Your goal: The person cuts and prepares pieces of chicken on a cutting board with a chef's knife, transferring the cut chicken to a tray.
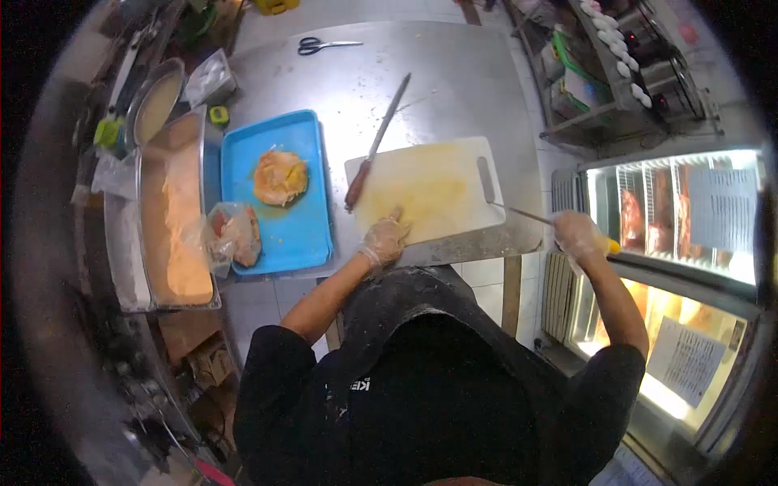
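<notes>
My left hand (384, 240), in a clear plastic glove, rests with its fingers out on the near left part of the white cutting board (442, 166). Yellowish stains and wet marks cover the board's middle. Out past the board's right end, my right hand (576, 234), gloved too, is closed around a knife (531, 215). Its thin blade points left toward the board's handle slot, and a yellow handle end sticks out behind the fist. A sharpening steel (385, 130) with a brown handle lies across the board's far left corner.
Left of the board, a blue tray (316, 178) holds a piece of raw meat (280, 177) and a bagged piece (235, 233). Beyond it stands a metal pan (212, 162) of orange-tinted powder. Scissors (324, 45) lie at the table's far side. A lit display fridge (673, 206) is at right.
</notes>
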Demonstrator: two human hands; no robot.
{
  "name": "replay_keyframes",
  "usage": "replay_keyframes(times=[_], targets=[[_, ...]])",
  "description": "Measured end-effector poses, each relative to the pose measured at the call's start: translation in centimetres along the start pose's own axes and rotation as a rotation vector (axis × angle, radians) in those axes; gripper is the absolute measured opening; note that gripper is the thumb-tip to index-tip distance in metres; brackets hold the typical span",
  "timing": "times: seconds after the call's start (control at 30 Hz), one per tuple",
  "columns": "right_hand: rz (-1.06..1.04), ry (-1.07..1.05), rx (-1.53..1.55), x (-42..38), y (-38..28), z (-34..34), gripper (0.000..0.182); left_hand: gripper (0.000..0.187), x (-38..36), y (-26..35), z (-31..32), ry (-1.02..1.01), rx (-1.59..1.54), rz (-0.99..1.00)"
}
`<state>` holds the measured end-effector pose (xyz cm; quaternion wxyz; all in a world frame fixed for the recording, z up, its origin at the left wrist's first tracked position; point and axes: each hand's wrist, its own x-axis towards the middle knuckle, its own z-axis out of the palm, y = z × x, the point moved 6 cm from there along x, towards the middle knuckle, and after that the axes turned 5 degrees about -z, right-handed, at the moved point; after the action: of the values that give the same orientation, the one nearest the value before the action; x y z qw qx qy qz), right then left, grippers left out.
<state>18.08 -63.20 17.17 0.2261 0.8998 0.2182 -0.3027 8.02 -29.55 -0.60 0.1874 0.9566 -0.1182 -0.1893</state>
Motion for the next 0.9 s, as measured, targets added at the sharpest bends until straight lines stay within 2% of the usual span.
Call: replay_keyframes(times=[0.03, 0.13, 0.2, 0.27, 0.33, 0.4, 0.47, 0.5, 0.53, 0.6, 0.63, 0.73, 0.77, 0.83, 0.9], targets=[[0.009, 0.005, -0.005, -0.3, 0.8, 1.1, 0.017, 0.036, -0.2, 0.3, 0.3, -0.075, 0.031, -0.02], [-0.059, 0.188, 0.153, -1.0, 2.7, 3.4, 0.017, 0.032, -0.5, -0.1, -2.1, 0.178, -0.203, 0.184], [-0.342, 0.861, 0.18, -1.9, 4.9, 6.9, 0.022, 0.026, 0.3, -2.9, -5.0, 0.56, -0.059, -0.117], [0.09, 0.397, 0.579, -1.4, 2.0, 1.7, 0.025, 0.024, 1.4, -5.2, -7.9, 0.69, -0.073, -0.402], [0.007, 0.759, 1.053, -3.8, -2.2, -2.5, 0.025, 0.025, 2.7, -7.0, -10.6, 0.552, -0.238, -0.646], [-0.025, 0.836, 1.187, -0.7, -4.8, 2.5, 0.025, 0.026, 3.6, -7.4, -11.5, 0.417, -0.248, -0.598], [0.081, 0.606, 0.513, 8.6, -8.6, 14.3, 0.029, 0.028, 4.6, -8.8, -10.5, 0.31, -0.208, -0.599], [0.167, 0.657, 0.79, 9.0, -9.7, 14.8, 0.024, 0.03, 5.0, -10.0, -9.2, 0.27, -0.174, -0.636], [0.25, 0.742, 1.068, 8.9, -11.1, 14.6, 0.019, 0.031, 5.0, -10.0, -9.4, 0.274, -0.221, -0.575], [0.18, 0.866, 0.899, 7.9, -12.6, 10.1, 0.018, 0.034, 5.1, -10.1, -9.4, 0.287, -0.329, -0.464], [0.15, 0.916, 0.819, 6.6, -13.6, 7.5, 0.018, 0.037, 5.6, -11.7, -7.4, 0.234, -0.383, -0.509], [-0.137, 1.155, 0.865, 5.1, -15.3, -4.4, 0.02, 0.05, 2.4, -8.3, -9.2, 0.231, -0.46, -0.455], [-0.126, 0.987, 0.898, 4.8, -15.6, -8.3, 0.02, 0.046, 1.8, -7.6, -9.0, 0.223, -0.419, -0.483], [-0.082, 0.924, 0.98, 10.2, -17.7, -9.0, 0.016, 0.041, -0.5, -5.3, -9.2, 0.293, -0.385, -0.404], [-0.142, 1.31, 0.413, 15.3, -19.6, -4.2, 0.016, 0.036, -3.2, -2.8, -10.4, 0.414, -0.398, -0.352]])
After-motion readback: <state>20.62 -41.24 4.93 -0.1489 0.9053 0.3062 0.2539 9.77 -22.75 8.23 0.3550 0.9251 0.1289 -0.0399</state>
